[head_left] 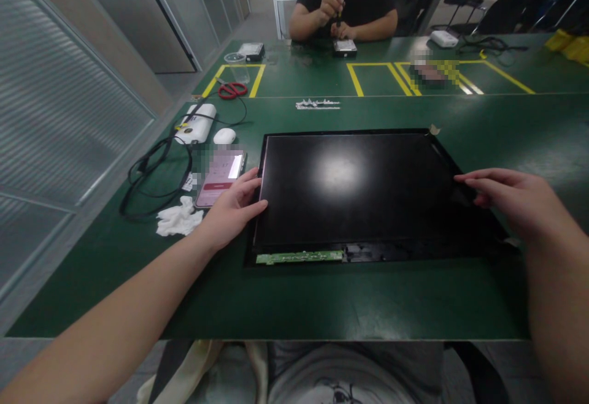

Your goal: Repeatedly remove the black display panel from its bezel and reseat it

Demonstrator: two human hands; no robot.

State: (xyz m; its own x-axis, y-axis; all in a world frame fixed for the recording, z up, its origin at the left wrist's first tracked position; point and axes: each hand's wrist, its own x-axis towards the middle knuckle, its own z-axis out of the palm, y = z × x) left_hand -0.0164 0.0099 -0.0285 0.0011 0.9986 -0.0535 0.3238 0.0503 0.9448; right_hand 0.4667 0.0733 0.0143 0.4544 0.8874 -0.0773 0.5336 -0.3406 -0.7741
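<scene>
Plainly, the panel (pixel 368 198) lies flat on the table (pixel 368 306) between both hands, long axis left to right. Left hand (pixel 236 203), thumb and fingers spread, touches its left edge; right hand (pixel 510 194) bunches fingertips at its right edge (any pinched thing is hidden). Left of the panel, the phone (pixel 215 190) shows no readable writing

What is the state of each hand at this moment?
Left hand: open, touching the left edge of the black rectangular screen panel.
Right hand: pinched closed at its right edge; anything held cannot be told.
</scene>
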